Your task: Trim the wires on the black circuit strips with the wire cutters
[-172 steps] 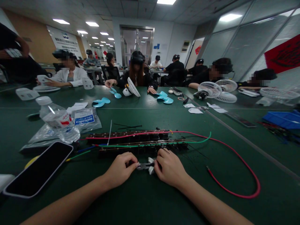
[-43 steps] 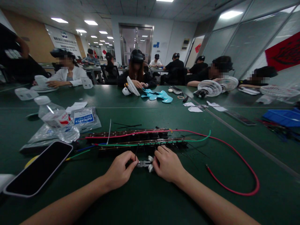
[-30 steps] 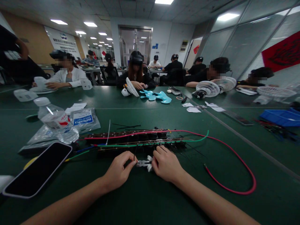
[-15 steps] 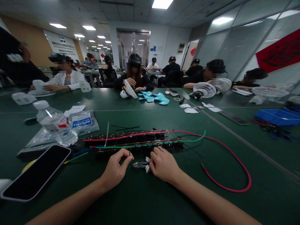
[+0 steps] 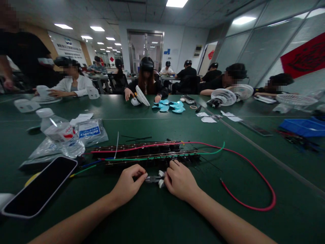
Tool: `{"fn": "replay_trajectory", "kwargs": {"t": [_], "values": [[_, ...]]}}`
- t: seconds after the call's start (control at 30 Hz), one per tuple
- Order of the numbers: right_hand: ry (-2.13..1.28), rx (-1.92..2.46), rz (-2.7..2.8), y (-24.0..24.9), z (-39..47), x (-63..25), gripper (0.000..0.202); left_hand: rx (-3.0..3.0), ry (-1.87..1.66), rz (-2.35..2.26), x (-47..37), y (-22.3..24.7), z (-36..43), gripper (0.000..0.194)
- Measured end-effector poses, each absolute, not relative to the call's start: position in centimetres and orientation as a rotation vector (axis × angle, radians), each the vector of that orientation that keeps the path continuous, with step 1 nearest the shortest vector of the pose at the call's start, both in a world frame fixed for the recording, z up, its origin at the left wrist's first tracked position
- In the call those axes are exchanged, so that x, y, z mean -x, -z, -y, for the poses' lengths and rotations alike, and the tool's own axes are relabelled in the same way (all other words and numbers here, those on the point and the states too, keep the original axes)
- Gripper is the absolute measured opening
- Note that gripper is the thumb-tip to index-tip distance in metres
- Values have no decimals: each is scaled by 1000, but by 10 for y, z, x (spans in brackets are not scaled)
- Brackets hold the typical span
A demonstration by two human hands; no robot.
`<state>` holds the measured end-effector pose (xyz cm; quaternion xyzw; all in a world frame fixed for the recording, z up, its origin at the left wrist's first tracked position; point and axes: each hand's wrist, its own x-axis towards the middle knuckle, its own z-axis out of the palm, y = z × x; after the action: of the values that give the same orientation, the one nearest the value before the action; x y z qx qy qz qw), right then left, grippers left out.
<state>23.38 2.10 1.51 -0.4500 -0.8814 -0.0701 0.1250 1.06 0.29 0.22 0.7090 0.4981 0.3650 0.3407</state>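
A dark-screened phone point(image 5: 39, 186) lies aslant on the green table point(image 5: 157, 217) at far left, with a clear bottle point(image 5: 59, 132) standing behind it, as a worker's bare left forearm slants in from the lower left, rising toward the center. The left hand point(image 5: 128, 181) is bent inward at its end, forefinger arched over the thumb so that the two tips meet in a tight pinch right by the nose of a pair of pliers point(image 5: 152, 179); whether anything is caught between them cannot be told. The pliers lie level between the two hands, in front of two black wired strips point(image 5: 132, 162) crossed by a green wire point(image 5: 147, 158), and their white-covered handles run into the right hand point(image 5: 181, 179). That hand is clenched on them, back turned up, fingers curled under and thumb along the near side, its knuckles close to the front strip. The right forearm stretches away to the lower right corner, lower at the elbow end than at the wrist, while beyond it a red cable point(image 5: 274, 195) loops back on the tabletop toward the hand.
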Motion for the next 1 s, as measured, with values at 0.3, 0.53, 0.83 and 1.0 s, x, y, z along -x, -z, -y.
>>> {"fn": "replay_trajectory", "kwargs": {"t": [0.3,0.53,0.83,1.0], "values": [[174,1315,2559,-16,-20,-234,27,-1731,-939,-1234,-11,0,-3,8],[144,1292,2556,-17,-20,-235,23,-1808,-922,-1299,-11,-4,-3,12],[148,1304,2558,-17,-20,-234,32,-1845,-943,-1317,-10,0,-5,11],[138,1289,2561,-18,-20,-235,31,-1853,-926,-1338,-11,-1,-4,11]]}}
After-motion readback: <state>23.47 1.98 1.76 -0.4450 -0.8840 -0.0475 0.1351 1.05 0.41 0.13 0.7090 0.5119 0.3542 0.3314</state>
